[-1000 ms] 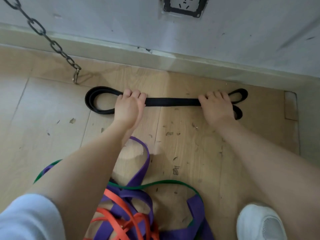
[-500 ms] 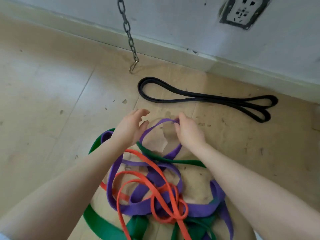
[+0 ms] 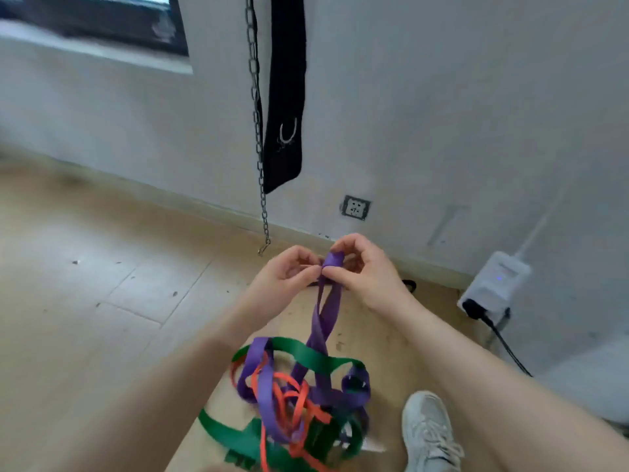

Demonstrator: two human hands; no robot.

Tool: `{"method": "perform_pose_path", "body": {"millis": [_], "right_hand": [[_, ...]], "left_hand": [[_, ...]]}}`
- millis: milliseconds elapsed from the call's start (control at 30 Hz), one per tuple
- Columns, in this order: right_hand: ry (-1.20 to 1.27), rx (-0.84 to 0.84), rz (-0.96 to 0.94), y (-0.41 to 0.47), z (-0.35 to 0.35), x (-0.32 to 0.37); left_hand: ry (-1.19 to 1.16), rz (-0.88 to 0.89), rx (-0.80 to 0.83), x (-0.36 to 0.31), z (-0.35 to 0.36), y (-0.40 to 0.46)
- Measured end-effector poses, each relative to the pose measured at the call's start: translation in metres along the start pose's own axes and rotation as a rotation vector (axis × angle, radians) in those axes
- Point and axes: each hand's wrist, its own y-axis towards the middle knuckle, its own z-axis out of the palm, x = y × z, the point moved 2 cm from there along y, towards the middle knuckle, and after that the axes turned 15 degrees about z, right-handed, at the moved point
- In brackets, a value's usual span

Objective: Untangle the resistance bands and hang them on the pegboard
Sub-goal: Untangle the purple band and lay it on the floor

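Pale wood-plank floor (image 3: pixel 102 284) meeting a grey-white wall (image 3: pixel 442 97) along a low skirting. Dark window (image 3: pixel 102 22) upper left; wall socket (image 3: pixel 355 208) low down. White plug-in box (image 3: pixel 497 284) at right

Head camera looks down, close over hands (image 3: pixel 326 277)

1. The black band (image 3: pixel 410 285) on the floor is almost wholly hidden behind both hands.
2. The green band (image 3: pixel 238 442) runs off the bottom edge.
3. The window (image 3: pixel 102 22) is blurred and cropped.
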Motion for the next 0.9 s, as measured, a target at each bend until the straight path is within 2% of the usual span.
{"method": "perform_pose_path", "body": {"millis": [167,333,500,700,800,900], "right_hand": [[0.209,-0.003,-0.215,-0.069,-0.054,0.088],[0.514,-0.012,-0.444,-0.130,-0.105,0.180],[0.551,-0.018,-0.579,-0.176,-0.141,0.245],[0.433,-0.021,-0.474,-0.191,-0.157,0.237],[0.285,-0.131,-0.447,-0.193,-0.154,0.236],[0.188,-0.260,-0.510,-0.197,-0.159,0.254]], "left_hand": [[-0.086,0.220,0.006,-0.119,0.024,-0.009],[-0.101,0.508,-0.145,-0.245,0.038,-0.003],[-0.070,0.727,-0.162,-0.342,0.045,-0.008],[0.141,0.684,-0.117,-0.348,0.039,-0.013],[0.319,0.683,-0.168,-0.347,0.038,-0.012],[0.439,0.797,-0.235,-0.369,0.039,-0.006]]}}
